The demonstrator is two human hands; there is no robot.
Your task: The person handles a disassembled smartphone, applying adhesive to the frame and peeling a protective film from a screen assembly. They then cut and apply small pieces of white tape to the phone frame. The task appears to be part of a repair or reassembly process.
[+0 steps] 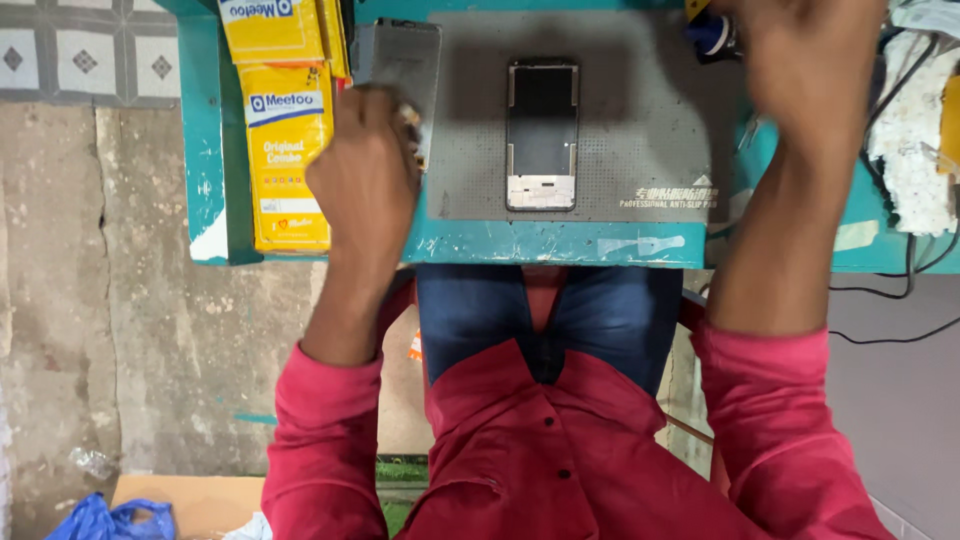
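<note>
A smartphone frame (541, 135) with its screen removed lies flat in the middle of a grey anti-slip mat (640, 110) on a teal table (540, 243). My left hand (365, 180) is closed on the edge of a thin grey rectangular panel (400, 60) at the mat's left side. My right hand (805, 60) is blurred above the mat's right edge, fingers curled; what it holds, if anything, cannot be made out. A blue object (708, 35) sits beside it.
Yellow boxes (285, 120) lie stacked at the table's left end. White foam (910, 130) and black cables (900, 290) sit at the right. Below are my red shirt and jeans, a concrete floor, a cardboard box (200, 500) and a blue bag (100, 520).
</note>
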